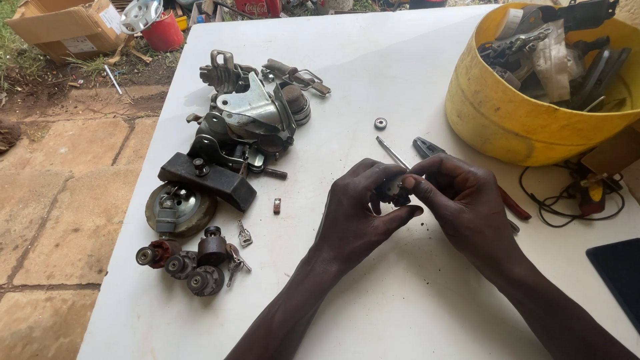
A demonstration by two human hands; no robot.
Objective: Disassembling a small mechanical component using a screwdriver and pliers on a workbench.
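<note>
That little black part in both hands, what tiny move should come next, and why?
Probably turn the small black part slightly so its hidden side faces up. The left hand and right hand pinch it between fingertips above the white table, covering most of it.

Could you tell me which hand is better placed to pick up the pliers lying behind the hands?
Probably the right hand: the grey-jawed, red-handled pliers lie just beyond it, while the left hand sits farther away, though both pinch the small dark metal part.

The white table [373,60] carries a heap of metal latch assemblies [243,117], lock cylinders [187,263], keys [243,235], a small bearing [381,123], pliers [430,148] and a yellow tub [493,120].
</note>
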